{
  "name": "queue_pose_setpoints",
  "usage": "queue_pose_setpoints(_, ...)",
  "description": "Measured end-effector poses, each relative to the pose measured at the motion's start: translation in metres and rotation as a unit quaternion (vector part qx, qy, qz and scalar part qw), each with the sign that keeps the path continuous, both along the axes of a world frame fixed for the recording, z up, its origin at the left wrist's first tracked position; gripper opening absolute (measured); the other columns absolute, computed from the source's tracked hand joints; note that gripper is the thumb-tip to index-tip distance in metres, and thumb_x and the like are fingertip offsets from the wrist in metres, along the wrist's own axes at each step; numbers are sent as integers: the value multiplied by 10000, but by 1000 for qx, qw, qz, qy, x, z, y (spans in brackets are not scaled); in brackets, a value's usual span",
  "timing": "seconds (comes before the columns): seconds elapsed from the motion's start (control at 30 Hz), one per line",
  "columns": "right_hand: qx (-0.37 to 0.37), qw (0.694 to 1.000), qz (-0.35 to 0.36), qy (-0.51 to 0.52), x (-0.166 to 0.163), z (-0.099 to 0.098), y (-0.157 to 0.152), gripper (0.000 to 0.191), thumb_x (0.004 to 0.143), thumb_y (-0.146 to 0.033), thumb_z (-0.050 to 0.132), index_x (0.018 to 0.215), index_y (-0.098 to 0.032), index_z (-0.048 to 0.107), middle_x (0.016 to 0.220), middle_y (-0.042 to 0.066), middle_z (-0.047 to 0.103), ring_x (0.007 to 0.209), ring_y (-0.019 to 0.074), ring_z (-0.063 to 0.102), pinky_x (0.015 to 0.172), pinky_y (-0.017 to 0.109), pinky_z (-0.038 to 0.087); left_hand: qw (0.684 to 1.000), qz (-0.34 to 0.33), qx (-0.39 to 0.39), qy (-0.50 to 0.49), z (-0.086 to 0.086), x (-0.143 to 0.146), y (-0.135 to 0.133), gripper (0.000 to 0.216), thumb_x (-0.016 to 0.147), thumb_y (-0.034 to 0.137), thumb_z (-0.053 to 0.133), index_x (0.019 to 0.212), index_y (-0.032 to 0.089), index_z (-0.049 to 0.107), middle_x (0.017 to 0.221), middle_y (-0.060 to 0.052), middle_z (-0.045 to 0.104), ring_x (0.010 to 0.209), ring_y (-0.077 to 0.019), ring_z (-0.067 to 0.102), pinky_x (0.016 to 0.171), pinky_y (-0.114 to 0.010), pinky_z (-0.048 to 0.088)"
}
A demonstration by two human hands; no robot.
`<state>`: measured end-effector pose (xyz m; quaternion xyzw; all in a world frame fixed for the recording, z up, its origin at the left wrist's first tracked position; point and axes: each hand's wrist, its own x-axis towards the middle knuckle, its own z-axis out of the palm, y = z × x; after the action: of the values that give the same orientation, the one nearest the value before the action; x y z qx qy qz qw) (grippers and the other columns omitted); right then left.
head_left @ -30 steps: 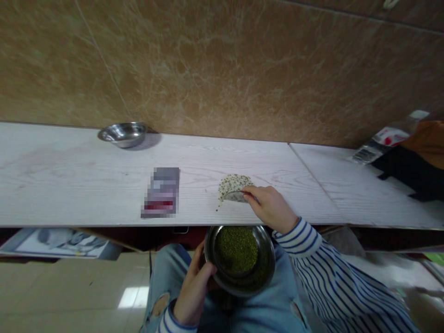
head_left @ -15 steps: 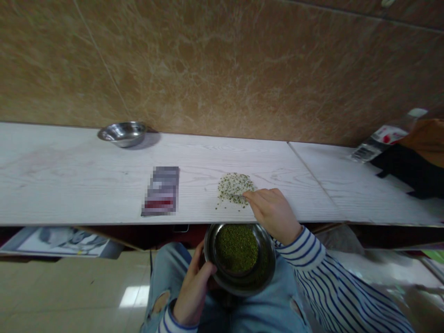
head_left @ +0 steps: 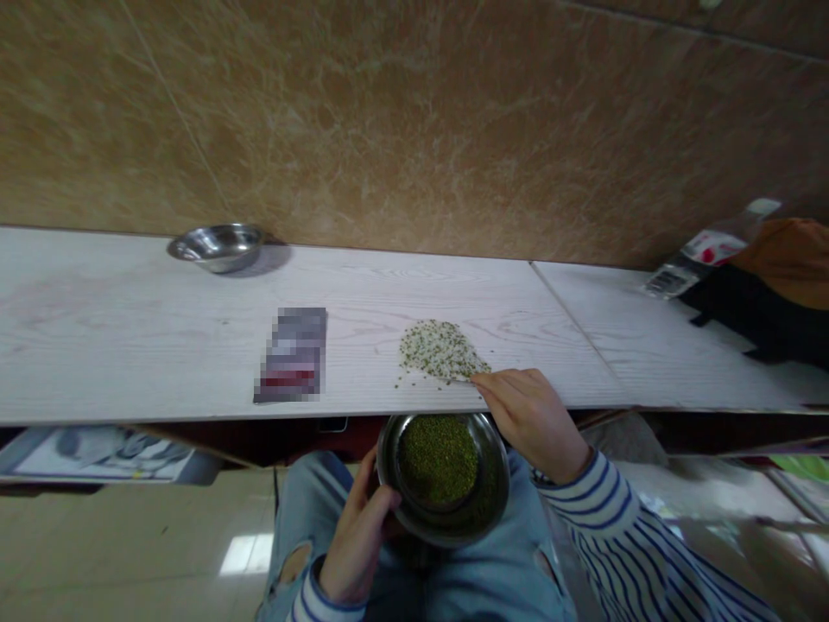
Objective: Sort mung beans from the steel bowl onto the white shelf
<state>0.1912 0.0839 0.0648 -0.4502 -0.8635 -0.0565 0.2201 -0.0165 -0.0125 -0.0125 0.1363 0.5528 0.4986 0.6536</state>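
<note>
My left hand (head_left: 363, 531) grips the left rim of a steel bowl (head_left: 496, 510) held over my lap, just under the table's front edge. Small green beans, likely mung beans (head_left: 440, 458), cover its bottom. My right hand (head_left: 534, 419) is closed on a thin metallic tool (head_left: 459, 378), its kind mostly hidden by the fingers. The tool's end rests at the near right side of a flat pile of white grains mixed with green beans (head_left: 437, 345) on the white tabletop. A few stray beans lie around that pile.
Another steel bowl (head_left: 217, 250) stands at the back left by the wall. A blurred dark packet (head_left: 291, 354) lies left of the pile. To the right are a clear plastic bottle (head_left: 709, 250) and a black and brown bag (head_left: 770, 294). The table's front edge (head_left: 194, 421) runs above my knees.
My right hand has moved right and slightly nearer to me with the tool. The pile's right side now stretches out toward that hand. My left hand still holds the bowl.
</note>
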Motion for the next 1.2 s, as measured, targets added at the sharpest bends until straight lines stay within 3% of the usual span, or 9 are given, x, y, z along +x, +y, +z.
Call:
queue_pose_setpoints(0.5,-15,1000,-5,4,-1,-1,-16,208,906,-168,451,1050,-175,601,932,63,686,873,161,603,777,315,394,1000,13,1,-4,5,4,2,687,617,225,603,1290,218,468,1015,-58,649,769,-196,578,610,-313,474)
queue_pose_setpoints(0.73,12,999,-30,-13,-17,-1,-13,225,904,-168,440,1072,-155,590,854,70,672,806,165,591,746,308,402,999,-15,17,-26,1,0,2,676,643,192,602,1300,214,443,1107,-74,624,893,-224,589,675,-324,494)
queue_pose_setpoints(1.2,17,1000,-20,0,-21,-3,-11,224,902,-175,433,1061,-152,589,862,75,675,794,169,596,734,310,398,1000,16,16,-22,3,-3,3,640,626,165,594,1253,215,476,1065,-64,632,836,-208,601,607,-304,502)
